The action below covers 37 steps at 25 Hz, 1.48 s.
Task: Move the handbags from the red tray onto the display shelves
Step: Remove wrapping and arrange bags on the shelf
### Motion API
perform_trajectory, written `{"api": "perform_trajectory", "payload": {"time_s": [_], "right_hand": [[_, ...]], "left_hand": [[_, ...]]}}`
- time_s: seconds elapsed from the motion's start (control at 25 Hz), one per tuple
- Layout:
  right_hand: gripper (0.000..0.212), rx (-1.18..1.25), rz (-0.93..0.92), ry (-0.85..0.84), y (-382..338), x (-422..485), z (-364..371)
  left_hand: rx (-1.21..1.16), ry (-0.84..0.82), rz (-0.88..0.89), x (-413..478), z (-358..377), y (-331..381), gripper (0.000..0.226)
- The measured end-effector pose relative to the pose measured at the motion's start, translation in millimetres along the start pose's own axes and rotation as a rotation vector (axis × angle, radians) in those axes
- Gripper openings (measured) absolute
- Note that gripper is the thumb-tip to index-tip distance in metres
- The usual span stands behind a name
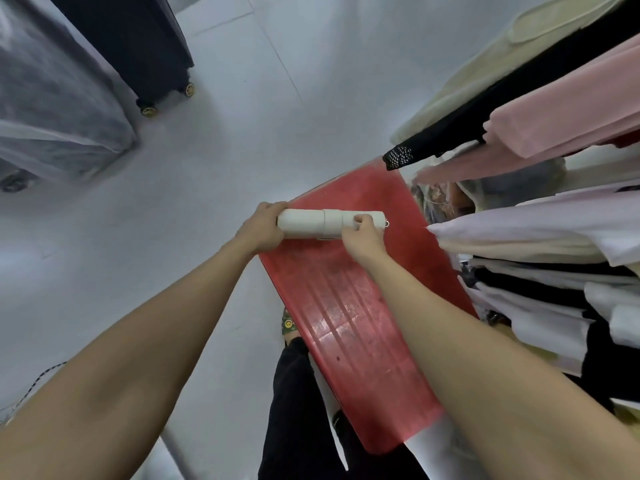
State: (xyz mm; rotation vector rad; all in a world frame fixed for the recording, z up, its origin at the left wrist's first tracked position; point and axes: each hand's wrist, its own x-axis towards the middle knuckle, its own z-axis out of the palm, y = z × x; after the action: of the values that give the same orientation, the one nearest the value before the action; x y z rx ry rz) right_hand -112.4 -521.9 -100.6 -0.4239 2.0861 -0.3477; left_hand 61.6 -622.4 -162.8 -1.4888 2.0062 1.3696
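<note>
A black suitcase point(138, 46) stands on the floor at far left. The left hand point(261, 228) curls round the left end of a white handbag point(311, 223), which is held above the red tray point(346, 323). The right hand point(362, 237) grips its right part, near hanging clothes point(554, 116).
</note>
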Motion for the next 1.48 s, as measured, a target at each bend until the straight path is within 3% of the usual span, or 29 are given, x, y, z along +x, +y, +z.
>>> {"api": "perform_trajectory", "payload": {"time_s": [0.12,0.24,0.36,0.48,0.6,0.76,0.88,1.04,1.2,1.48], "right_hand": [[0.051,-0.006,0.069,0.083,5,7,0],[0.057,0.053,0.108,0.217,11,20,-8],[0.073,0.220,0.135,0.205,14,38,-13],[0.066,0.389,0.199,0.074,16,49,-13],[0.063,0.529,0.244,0.083,21,50,-8],[0.070,0.541,0.232,0.117,28,34,-4],[0.072,0.538,0.160,0.127,24,15,-7],[0.070,0.560,0.010,0.076,2,-28,-10],[0.043,0.608,-0.184,-0.038,-6,-83,-17],[0.041,0.629,-0.501,-0.293,19,-209,-57]], "left_hand": [[-0.478,0.064,-0.082,-9,11,1,0.062],[-0.722,0.248,-0.181,-8,32,4,0.068],[-0.855,0.320,-0.260,-1,48,0,0.059],[-0.897,0.356,-0.263,3,57,-3,0.049],[-0.924,0.390,-0.244,4,58,-5,0.046],[-0.920,0.390,-0.298,-10,49,-7,0.054],[-0.965,0.419,-0.315,-39,42,-7,0.054],[-1.037,0.626,-0.296,-96,10,4,0.054],[-1.067,0.799,-0.253,-167,-10,19,0.059],[-1.146,1.145,-0.191,-333,10,57,0.064]]}}
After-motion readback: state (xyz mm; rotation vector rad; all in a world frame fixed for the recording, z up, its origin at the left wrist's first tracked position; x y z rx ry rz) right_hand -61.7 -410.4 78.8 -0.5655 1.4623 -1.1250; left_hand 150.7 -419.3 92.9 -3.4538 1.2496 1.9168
